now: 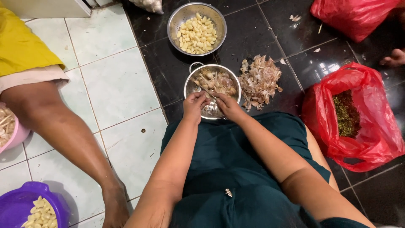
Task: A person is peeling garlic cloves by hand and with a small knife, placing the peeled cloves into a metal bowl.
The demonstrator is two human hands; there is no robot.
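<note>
My left hand (195,104) and my right hand (227,105) meet over the near rim of a steel colander (190,86) that holds unpeeled garlic cloves (217,81). The left hand pinches a garlic clove (205,101). The right hand grips a small knife (202,88) whose blade points up-left over the colander. Behind it stands a second steel bowl (173,23) full of peeled yellow garlic cloves (196,34). A heap of dry garlic skins (259,80) lies on the dark floor just right of the colander.
Another person's bare leg (63,131) stretches across the pale tiles at left. A purple bowl (17,202) of peeled cloves and a pink bowl (17,135) sit far left. An open red plastic bag (375,126) with dark dried matter lies right; another red bag (354,14) top right.
</note>
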